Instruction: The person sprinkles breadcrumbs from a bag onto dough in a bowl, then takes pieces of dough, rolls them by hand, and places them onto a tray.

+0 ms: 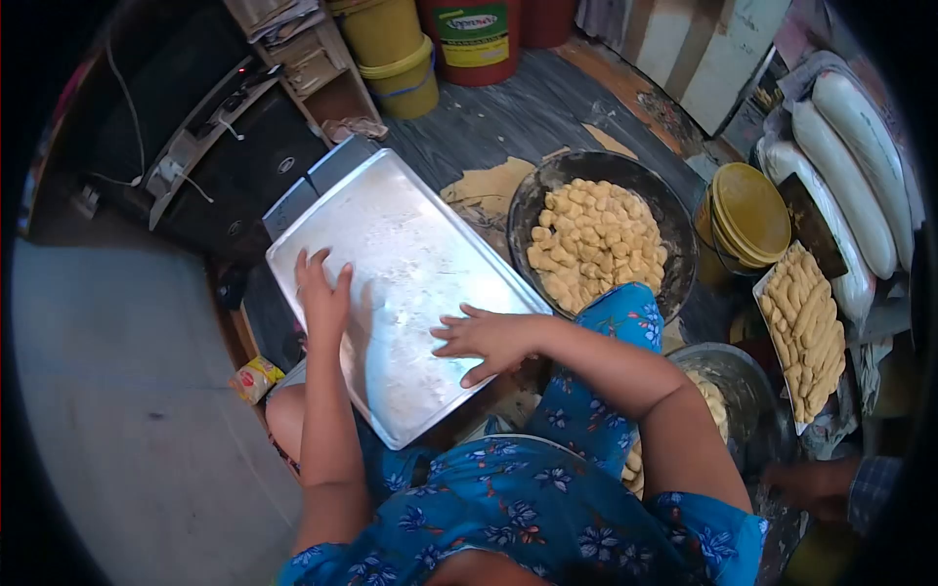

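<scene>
A shiny metal baking tray lies across my lap, its surface smeared with faint pale marks. My left hand rests near the tray's left edge with its fingers apart. Palm down over the lower right part is my right hand, fingers spread and holding nothing. Just beyond the tray's right side stands a wide black basin full of small dough pieces.
On the right, a tray of long dough rolls sits by a yellow bucket and white sacks. A metal bowl holds more dough. Another person's hand enters lower right. A red margarine bucket stands at the back.
</scene>
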`<state>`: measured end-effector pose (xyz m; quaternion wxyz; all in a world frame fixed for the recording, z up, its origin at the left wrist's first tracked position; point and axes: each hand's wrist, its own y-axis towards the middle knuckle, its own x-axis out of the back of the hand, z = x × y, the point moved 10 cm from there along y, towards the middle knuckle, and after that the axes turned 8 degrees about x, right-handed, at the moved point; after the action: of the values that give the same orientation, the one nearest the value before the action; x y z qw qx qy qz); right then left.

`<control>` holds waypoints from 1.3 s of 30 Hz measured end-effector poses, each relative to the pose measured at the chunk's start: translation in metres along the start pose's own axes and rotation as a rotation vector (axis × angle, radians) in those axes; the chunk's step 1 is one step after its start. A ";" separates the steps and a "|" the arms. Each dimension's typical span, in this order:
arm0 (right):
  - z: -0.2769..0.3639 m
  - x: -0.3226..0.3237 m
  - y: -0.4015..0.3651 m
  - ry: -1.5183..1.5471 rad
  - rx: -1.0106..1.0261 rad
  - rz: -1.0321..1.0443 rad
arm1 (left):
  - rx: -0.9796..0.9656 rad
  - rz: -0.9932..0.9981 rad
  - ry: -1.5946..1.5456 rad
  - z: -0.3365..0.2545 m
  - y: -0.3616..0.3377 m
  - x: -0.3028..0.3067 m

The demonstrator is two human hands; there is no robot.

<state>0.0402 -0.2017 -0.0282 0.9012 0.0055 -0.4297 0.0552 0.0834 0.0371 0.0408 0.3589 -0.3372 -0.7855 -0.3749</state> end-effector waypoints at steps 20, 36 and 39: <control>-0.350 -0.082 -0.448 -0.051 -1.546 -0.794 | -0.411 1.063 -0.026 -0.260 -0.023 -0.297; -0.351 -0.164 -0.233 -0.203 -0.763 -0.489 | -0.469 1.128 -0.138 -0.255 -0.028 -0.302; -0.361 -0.169 -0.236 0.039 -0.963 -0.325 | -0.489 1.113 -0.132 -0.255 -0.029 -0.304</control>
<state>0.2390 -0.4318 -0.3781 0.8063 -0.3450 -0.3832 -0.2899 0.2961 -0.2690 -0.1000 0.3635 -0.7923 -0.4031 -0.2787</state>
